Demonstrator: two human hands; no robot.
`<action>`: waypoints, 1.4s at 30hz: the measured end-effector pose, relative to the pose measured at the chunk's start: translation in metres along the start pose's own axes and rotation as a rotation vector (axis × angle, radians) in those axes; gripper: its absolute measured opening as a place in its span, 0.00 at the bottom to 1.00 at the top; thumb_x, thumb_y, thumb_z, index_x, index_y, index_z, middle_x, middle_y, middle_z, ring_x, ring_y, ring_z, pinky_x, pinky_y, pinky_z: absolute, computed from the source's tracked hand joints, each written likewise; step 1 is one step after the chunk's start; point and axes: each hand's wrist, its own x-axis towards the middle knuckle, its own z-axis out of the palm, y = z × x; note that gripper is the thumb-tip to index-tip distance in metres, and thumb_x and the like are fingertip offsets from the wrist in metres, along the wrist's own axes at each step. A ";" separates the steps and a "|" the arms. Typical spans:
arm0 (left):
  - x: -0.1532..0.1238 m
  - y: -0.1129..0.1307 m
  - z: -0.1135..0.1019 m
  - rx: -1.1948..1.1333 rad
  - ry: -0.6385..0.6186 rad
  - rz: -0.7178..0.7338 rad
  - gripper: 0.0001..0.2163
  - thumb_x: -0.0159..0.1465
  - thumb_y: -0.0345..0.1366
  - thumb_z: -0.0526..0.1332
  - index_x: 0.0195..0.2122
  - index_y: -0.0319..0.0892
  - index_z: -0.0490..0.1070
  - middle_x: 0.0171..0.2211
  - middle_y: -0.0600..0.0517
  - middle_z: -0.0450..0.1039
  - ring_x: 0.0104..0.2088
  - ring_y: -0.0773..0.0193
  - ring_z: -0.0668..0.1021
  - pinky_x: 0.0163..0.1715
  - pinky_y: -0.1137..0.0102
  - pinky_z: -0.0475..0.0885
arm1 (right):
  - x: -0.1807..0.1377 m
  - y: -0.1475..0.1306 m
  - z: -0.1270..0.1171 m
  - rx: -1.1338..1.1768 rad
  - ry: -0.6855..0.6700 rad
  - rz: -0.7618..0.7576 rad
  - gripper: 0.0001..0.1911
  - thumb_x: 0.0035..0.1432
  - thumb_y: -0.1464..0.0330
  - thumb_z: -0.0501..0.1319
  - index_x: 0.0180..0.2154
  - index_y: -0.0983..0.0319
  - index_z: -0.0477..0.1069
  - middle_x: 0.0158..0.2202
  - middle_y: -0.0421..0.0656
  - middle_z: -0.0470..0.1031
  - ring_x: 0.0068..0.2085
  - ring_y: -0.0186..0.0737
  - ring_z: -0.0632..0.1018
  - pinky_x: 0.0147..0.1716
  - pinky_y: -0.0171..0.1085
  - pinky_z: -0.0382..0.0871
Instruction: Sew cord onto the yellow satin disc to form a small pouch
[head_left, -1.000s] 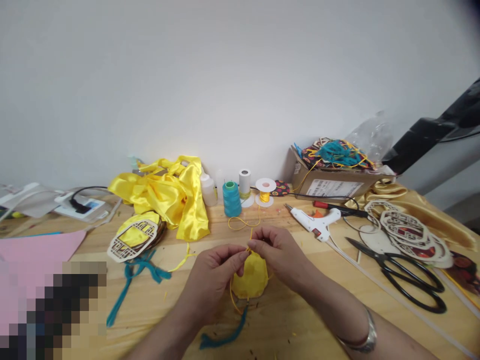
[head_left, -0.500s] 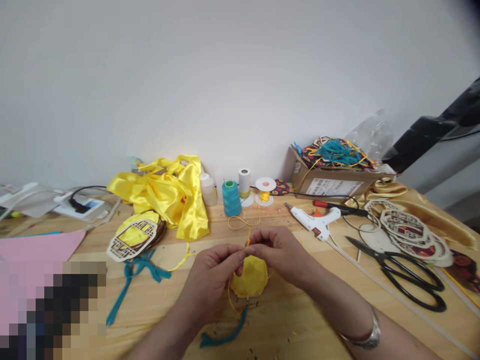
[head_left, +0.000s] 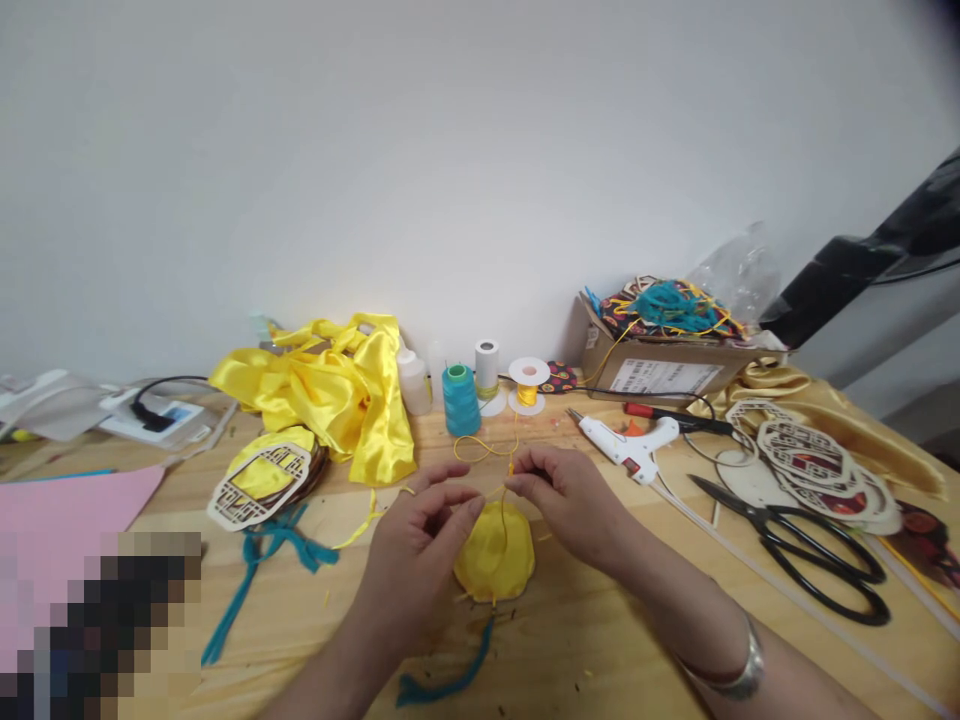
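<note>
A small round yellow satin piece (head_left: 495,555) lies on the wooden table (head_left: 600,640) between my hands, with a teal tassel strand (head_left: 450,680) trailing from under it. My right hand (head_left: 570,505) pinches a thin yellow cord (head_left: 487,448) just above the piece. That cord loops back toward a small spool of yellow cord (head_left: 528,386). My left hand (head_left: 420,560) rests at the piece's left edge, thumb and forefinger closed on the cord's other end.
Behind stand a teal thread cone (head_left: 459,400), a white spool (head_left: 487,368) and yellow satin cloth (head_left: 330,395). A glue gun (head_left: 626,443), black scissors (head_left: 810,550), wooden cut-outs (head_left: 814,462) and a cardboard box (head_left: 667,365) lie right. A framed yellow piece (head_left: 262,482) and pink paper (head_left: 67,510) lie left.
My hands have drawn apart, stretching the yellow cord, and the yellow satin piece now lies flatter and more exposed. The view has shifted slightly.
</note>
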 end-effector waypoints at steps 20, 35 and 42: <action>-0.012 -0.009 0.013 0.103 -0.201 0.227 0.09 0.56 0.28 0.59 0.20 0.44 0.70 0.47 0.45 0.71 0.59 0.53 0.59 0.53 0.60 0.59 | -0.004 -0.009 0.008 0.631 -0.230 0.238 0.08 0.50 0.69 0.55 0.22 0.62 0.60 0.19 0.35 0.66 0.17 0.25 0.58 0.16 0.28 0.50; -0.007 -0.002 0.008 -0.303 -0.217 -0.225 0.07 0.55 0.37 0.62 0.33 0.41 0.75 0.26 0.54 0.72 0.22 0.71 0.66 0.21 0.77 0.60 | -0.001 0.002 0.006 0.233 -0.179 0.072 0.08 0.50 0.70 0.56 0.21 0.63 0.65 0.18 0.35 0.62 0.22 0.29 0.62 0.21 0.30 0.55; -0.005 0.001 0.007 -0.240 -0.219 -0.282 0.07 0.53 0.38 0.63 0.25 0.39 0.76 0.15 0.58 0.63 0.16 0.74 0.58 0.16 0.77 0.51 | -0.002 0.001 0.005 0.216 -0.212 0.102 0.06 0.48 0.71 0.57 0.22 0.63 0.66 0.18 0.35 0.65 0.22 0.30 0.64 0.21 0.30 0.56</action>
